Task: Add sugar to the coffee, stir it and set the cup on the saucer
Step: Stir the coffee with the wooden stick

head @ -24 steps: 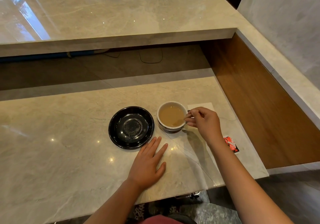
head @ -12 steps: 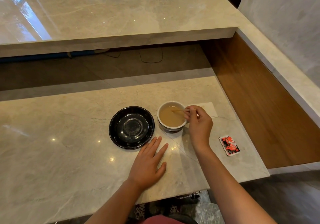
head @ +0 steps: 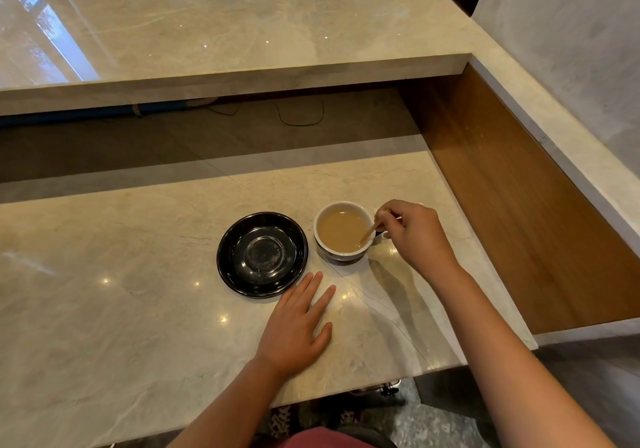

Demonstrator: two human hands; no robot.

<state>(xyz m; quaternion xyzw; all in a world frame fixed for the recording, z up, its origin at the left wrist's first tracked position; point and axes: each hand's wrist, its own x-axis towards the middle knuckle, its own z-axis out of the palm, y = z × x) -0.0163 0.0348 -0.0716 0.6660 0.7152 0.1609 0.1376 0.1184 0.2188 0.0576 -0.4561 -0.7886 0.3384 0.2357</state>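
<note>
Stirring was under way: the right hand (head: 414, 236) pinched a wooden stirrer (head: 367, 235) in the cup (head: 343, 230). Left hand (head: 298, 326) lay spread flat, just below the empty saucer (head: 262, 254). Lifting the cup leftward looked next.

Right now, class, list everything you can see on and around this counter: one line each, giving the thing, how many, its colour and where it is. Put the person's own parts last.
Counter: one, beige marble, lower level, bearing everything below.
Upper ledge: one, beige marble, behind and above the counter.
Side panel: one, brown wood, right of the counter.
Saucer: one, black, glossy, bare, left of the cup.
Cup: one, white inside, holding light brown coffee, on the counter beside the saucer.
Stir stick: one, tan, tip dipped in the coffee.
Cable: one, dark, under the ledge.
Left hand: flat on the counter, near the saucer.
Right hand: grip pinching the stick.
</note>
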